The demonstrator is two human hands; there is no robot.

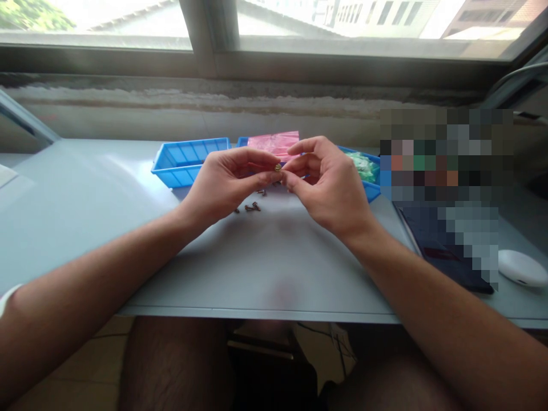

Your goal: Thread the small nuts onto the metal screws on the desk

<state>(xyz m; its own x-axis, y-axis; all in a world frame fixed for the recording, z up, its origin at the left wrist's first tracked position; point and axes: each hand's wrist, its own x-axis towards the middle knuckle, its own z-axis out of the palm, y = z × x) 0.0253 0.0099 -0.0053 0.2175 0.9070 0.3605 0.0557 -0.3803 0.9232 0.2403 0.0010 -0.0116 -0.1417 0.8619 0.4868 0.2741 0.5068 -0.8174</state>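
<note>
Bearing everything: one grey counter (85, 194), set below a window.
Bins: two blue bins (180, 178) counted along the far edge; the hands hide whether the right stretch is a third.
Bags: one pink bag (274, 142) and one green bag (363, 166), both lying in the right-hand bins.
Pad: one dark pad (432, 245), toward the right edge.
Mouse: one white mouse (522, 268), by the near right corner.
Hands: two, left hand (226, 182) and right hand (329, 182), raised over the counter's middle, fingertips meeting.
Grip: each hand's grip is pinched on one small brass-coloured piece (278, 167), held in the air just short of the bins.
Screws: about five dark screws (252, 207), loose on the counter's middle beneath the hands.
</note>
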